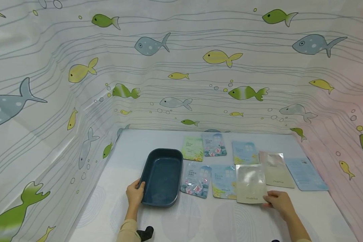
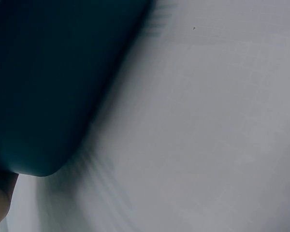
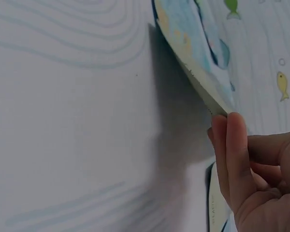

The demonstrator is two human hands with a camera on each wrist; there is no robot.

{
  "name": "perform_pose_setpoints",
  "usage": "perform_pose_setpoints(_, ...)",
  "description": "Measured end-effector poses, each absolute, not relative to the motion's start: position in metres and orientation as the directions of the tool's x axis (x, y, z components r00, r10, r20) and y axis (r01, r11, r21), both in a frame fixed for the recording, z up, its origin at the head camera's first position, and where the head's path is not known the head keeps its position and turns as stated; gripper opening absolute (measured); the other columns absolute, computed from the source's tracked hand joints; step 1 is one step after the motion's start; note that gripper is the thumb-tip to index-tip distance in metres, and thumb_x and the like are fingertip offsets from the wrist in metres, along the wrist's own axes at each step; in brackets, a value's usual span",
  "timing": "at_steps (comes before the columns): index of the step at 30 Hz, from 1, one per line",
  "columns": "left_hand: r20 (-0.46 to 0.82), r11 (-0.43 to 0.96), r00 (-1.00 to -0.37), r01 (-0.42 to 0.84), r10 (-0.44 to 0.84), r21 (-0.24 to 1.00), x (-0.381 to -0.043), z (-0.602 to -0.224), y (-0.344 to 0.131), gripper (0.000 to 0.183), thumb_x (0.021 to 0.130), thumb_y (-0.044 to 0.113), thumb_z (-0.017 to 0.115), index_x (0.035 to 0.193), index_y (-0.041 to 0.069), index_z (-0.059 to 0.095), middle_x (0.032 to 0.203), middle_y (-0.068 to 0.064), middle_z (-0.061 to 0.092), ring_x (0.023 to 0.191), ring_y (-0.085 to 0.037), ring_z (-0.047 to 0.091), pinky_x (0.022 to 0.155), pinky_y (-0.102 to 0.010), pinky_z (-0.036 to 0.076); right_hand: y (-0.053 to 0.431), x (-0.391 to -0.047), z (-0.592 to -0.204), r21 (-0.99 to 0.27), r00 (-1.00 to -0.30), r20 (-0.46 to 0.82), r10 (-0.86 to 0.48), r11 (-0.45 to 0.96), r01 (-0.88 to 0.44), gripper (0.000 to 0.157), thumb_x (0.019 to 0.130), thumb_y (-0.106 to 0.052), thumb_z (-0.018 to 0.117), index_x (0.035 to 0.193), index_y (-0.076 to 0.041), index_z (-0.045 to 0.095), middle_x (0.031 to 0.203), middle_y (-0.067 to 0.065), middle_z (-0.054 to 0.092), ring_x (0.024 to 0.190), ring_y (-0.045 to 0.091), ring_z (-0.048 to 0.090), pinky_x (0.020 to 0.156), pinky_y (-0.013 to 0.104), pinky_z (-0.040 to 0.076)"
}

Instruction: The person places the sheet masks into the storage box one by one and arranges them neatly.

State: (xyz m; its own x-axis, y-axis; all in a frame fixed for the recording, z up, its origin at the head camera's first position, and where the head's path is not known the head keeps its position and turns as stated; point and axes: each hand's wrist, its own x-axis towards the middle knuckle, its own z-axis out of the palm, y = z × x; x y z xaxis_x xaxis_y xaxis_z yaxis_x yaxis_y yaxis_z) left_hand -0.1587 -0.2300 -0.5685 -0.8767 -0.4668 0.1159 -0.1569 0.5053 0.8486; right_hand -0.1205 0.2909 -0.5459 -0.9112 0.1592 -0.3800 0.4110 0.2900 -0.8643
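A dark blue rectangular tray [image 1: 162,178] is toward the left of the table in the head view. My left hand [image 1: 135,193] grips its left side near the front corner, thumb over the rim. In the left wrist view the tray's underside [image 2: 53,87] looms large and dark. My right hand [image 1: 278,201] pinches the front right corner of a pale champagne sachet [image 1: 250,183]. From the right wrist view, this sachet [image 3: 203,87] appears edge-on, raised over its shadow, between the thumb and fingers. It overlaps a blue-and-yellow sachet [image 1: 224,181] in the head view.
More flat sachets lie right of the tray: a floral one [image 1: 196,179], a green one [image 1: 193,148], a lotus-print one [image 1: 214,144], a blue one [image 1: 245,152], another champagne one [image 1: 276,169] and a plain blue one [image 1: 307,174]. A fish-print curtain [image 1: 181,84] surrounds the table.
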Motion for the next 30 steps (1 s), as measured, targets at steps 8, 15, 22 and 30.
perform_pose_setpoints(8, 0.107, 0.502, -0.883, -0.156, -0.457, 0.851, -0.157, -0.569, -0.23, 0.03, 0.085, 0.0, 0.06, 0.111, -0.016, 0.059, 0.106, -0.033, 0.061, 0.102, -0.045, 0.06, 0.09, -0.052, 0.045, 0.281, -0.115, -0.51, -0.884, -0.95, -0.275, 0.149, 0.349, 0.311, 0.045, 0.09, 0.003, 0.053, 0.124, 0.026, 0.037, 0.106, 0.034, 0.06, 0.069, 0.015, 0.07, 0.068, 0.025, 0.055)
perform_pose_setpoints(15, 0.11, 0.496, -0.878, -0.156, -0.465, 0.854, -0.158, -0.569, -0.23, 0.03, 0.085, 0.0, 0.06, 0.111, -0.016, 0.06, 0.104, -0.033, 0.062, 0.1, -0.045, 0.06, 0.088, -0.053, 0.046, 0.259, -0.126, -0.495, -0.91, -0.973, -0.193, 0.127, 0.347, 0.226, 0.04, 0.089, 0.004, 0.053, 0.123, 0.024, 0.043, 0.106, 0.033, 0.06, 0.069, 0.012, 0.07, 0.07, 0.022, 0.054)
perform_pose_setpoints(22, 0.108, 0.496, -0.879, -0.157, -0.464, 0.854, -0.159, -0.569, -0.23, 0.03, 0.085, 0.001, 0.06, 0.111, -0.016, 0.06, 0.106, -0.033, 0.061, 0.102, -0.045, 0.06, 0.089, -0.052, 0.046, 0.227, -0.137, -0.49, -0.938, -0.98, -0.175, 0.094, 0.288, 0.195, 0.039, 0.09, 0.005, 0.054, 0.122, 0.025, 0.043, 0.111, 0.037, 0.056, 0.069, 0.016, 0.07, 0.071, 0.024, 0.055)
perform_pose_setpoints(30, 0.118, 0.499, -0.876, -0.151, -0.468, 0.854, -0.158, -0.57, -0.23, 0.03, 0.085, -0.001, 0.06, 0.11, -0.017, 0.06, 0.104, -0.033, 0.062, 0.098, -0.044, 0.062, 0.085, -0.051, 0.048, 0.183, -0.152, -0.49, -0.963, -0.986, -0.162, 0.037, 0.212, 0.166, 0.035, 0.089, 0.007, 0.054, 0.119, 0.024, 0.047, 0.111, 0.038, 0.056, 0.07, 0.023, 0.07, 0.069, 0.029, 0.056)
